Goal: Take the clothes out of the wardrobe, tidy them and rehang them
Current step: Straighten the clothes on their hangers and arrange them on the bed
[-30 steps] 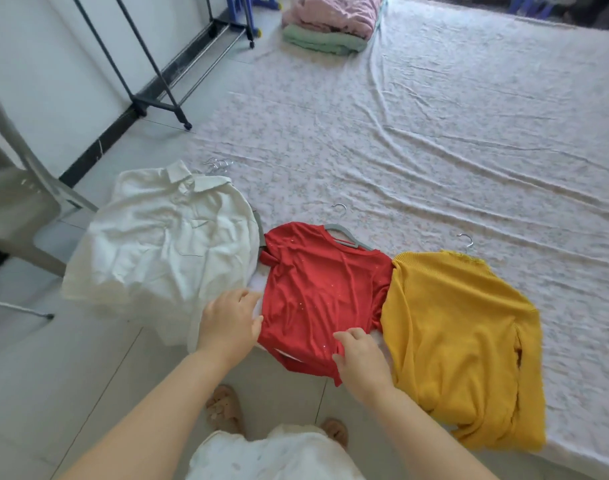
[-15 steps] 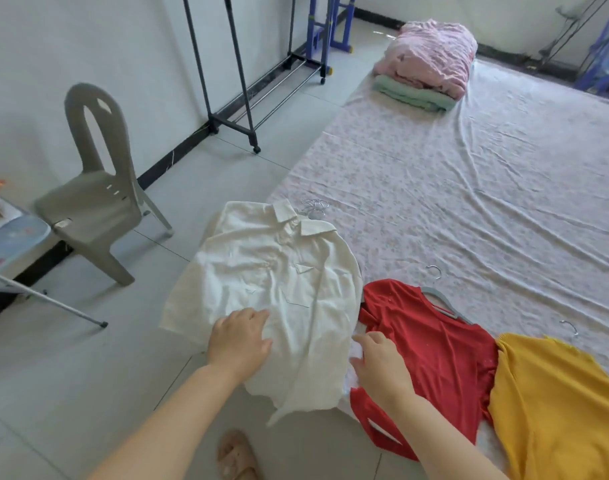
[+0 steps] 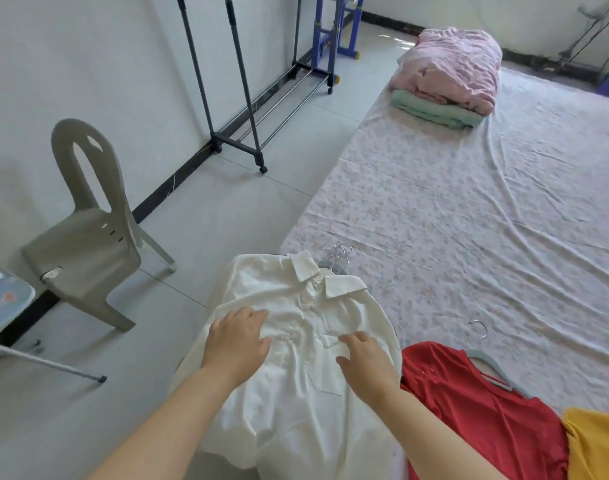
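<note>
While their fingers lie loosely spread, gripping nothing, the left hand point(image 3: 235, 341) and right hand point(image 3: 365, 363) rest on the white shirt point(image 3: 296, 427) at the mattress point(image 3: 469, 202) edge; red top point(image 3: 469, 420) at its 3 o'clock, clothes rack point(image 3: 237, 143) at 11.

Yellow garment point(image 3: 597, 445) mostly beyond the right edge, hangers point(image 3: 336, 253) (hooks aside) under the white shirt point(image 3: 296, 427).

Left grip point(image 3: 239, 341) flat, right grip point(image 3: 365, 365) spread

The collared shirt point(image 3: 289, 410) lies on the bed's point(image 3: 469, 237) corner, chair point(image 3: 84, 244) left, T-shirt point(image 3: 469, 410) right
</note>
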`<state>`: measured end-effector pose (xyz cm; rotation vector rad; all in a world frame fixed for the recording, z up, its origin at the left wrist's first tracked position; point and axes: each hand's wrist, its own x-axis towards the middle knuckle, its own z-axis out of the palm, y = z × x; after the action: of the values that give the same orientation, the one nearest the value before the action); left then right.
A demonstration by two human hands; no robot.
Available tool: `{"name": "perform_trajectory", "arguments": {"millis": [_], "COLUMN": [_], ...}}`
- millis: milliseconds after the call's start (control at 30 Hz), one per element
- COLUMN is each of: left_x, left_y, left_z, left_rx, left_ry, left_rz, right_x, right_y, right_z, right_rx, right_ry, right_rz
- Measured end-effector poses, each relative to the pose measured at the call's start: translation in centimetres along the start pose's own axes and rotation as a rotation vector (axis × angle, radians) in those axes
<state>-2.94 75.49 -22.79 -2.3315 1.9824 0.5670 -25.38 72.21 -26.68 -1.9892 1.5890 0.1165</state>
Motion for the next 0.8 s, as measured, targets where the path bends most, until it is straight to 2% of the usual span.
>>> {"name": "perform_trajectory", "arguments": {"millis": [200, 467, 667, 800], "left_x": [8.4, 15.0, 16.9, 16.9], "left_y": [-1.1, -2.4, -3.5, -3.9], "left_z": [0.0, 4.7, 7.4, 7.3], "left_rx": [-0.007, -0.017, -0.029, -0.031], "left_ry": [-0.032, -0.101, -0.144, -0.13], "left_rz": [0.0, 0.055, 0.06, 0.078], "right_x": [11.4, 23.0, 25.4, 24.4], "right_y": [0.1, 1.4, 1.9, 1.8], "right_z": [-1.6, 0.6, 3.5, 3.6], "right_rx": [-0.07, -0.041, -0.065, 0.071], "right_ry": [-0.032, -0.035, 0.027, 0.153], "right_rz": [0.027, 0.195, 0.293, 0.358]}}
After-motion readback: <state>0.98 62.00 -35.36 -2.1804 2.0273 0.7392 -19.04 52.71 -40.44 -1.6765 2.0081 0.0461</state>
